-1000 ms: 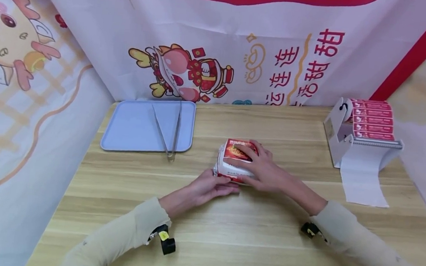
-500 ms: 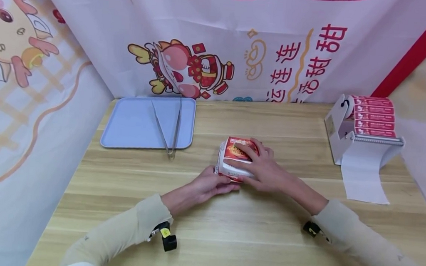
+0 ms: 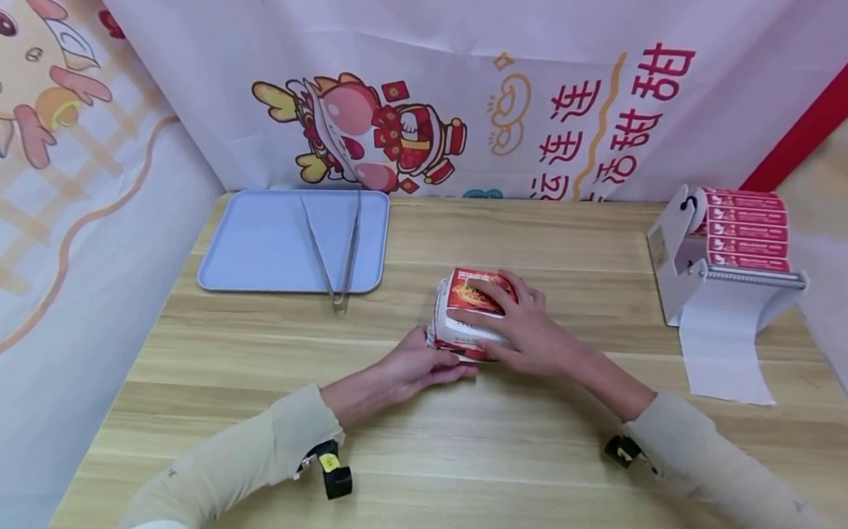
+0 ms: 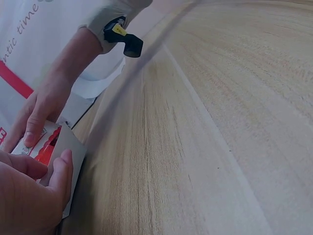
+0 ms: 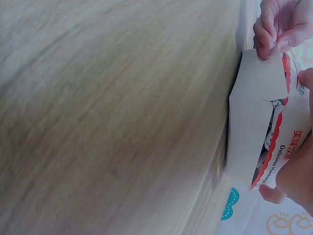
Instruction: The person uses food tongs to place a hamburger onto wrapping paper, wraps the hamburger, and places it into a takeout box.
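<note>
A red and white hamburger box (image 3: 461, 334) sits near the middle of the wooden table, with a food picture on its top. My left hand (image 3: 402, 371) pinches its near left lower edge between thumb and fingers. The right hand (image 3: 534, 335) holds the box from above and the right, fingers spread over the top and thumb at the near side. A narrow dark gap runs between the box's white cardboard base (image 5: 249, 132) and printed lid in the right wrist view, showing a crinkled wrapper inside. The left wrist view shows both hands on the box, partly hiding it.
Metal tongs (image 3: 350, 267) lie across a light blue tray (image 3: 261, 243) at the back left, their joined end past its front edge. A label dispenser (image 3: 666, 267) with a red label roll (image 3: 748, 228) stands back right, its white strip (image 3: 723, 354) hanging onto the table.
The head view has tilted slightly, so the whole scene sits a little higher in it. Both hands keep their hold on the box, with hardly any visible movement.
</note>
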Demonstrator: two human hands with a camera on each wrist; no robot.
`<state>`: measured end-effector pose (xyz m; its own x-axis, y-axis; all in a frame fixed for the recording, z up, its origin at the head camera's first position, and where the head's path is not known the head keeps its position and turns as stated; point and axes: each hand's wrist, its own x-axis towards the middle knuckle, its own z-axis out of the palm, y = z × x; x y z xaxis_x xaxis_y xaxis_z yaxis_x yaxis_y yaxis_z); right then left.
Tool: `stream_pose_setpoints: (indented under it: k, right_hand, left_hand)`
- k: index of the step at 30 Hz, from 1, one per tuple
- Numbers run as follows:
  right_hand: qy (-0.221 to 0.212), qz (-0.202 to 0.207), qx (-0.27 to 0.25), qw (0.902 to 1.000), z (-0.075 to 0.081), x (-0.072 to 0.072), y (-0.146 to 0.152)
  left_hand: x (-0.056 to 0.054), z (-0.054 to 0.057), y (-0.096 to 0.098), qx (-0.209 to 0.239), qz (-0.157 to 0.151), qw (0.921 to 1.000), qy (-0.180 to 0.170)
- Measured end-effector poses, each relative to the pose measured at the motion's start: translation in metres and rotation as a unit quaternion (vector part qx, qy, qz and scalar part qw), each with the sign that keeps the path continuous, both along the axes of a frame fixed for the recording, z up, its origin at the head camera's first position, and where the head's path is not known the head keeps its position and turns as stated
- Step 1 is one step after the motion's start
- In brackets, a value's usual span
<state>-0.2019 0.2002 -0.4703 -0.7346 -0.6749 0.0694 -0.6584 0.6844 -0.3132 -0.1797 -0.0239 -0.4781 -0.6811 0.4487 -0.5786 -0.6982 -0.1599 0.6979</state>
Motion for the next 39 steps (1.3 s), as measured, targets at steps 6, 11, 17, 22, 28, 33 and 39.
stream_pose_setpoints:
  k: [6,11,17,22,28,33,39]
  right_hand:
    - [-0.002,0.014,0.023,0.9996,0.001,0.0,0.001]
    - [0.005,0.016,0.037,0.9992,0.0,-0.001,0.0]
    - [-0.008,-0.005,0.012,0.9999,0.0,-0.002,-0.002]
    - [-0.018,-0.014,0.006,0.9997,0.002,-0.003,-0.003]
    - [-0.011,-0.002,0.006,0.9999,0.005,-0.003,-0.002]
    - [-0.011,-0.002,0.022,0.9997,0.004,-0.001,-0.002]
    - [0.004,-0.004,0.05,0.9987,0.0,0.002,-0.002]
  left_hand:
    - [0.0,0.0,0.0,0.0,-0.002,1.0,-0.001]
    - [-0.001,0.0,0.0,0.005,-0.003,1.0,-0.005]
    - [-0.002,-0.001,0.004,0.01,-0.02,0.9997,0.004]
    - [-0.001,-0.003,0.008,0.016,-0.001,0.9998,0.008]
    - [0.0,-0.004,0.008,0.026,0.019,0.9993,0.016]
    - [0.001,-0.004,0.01,0.024,0.028,0.999,0.026]
    - [0.001,-0.005,0.013,0.017,0.035,0.999,0.023]
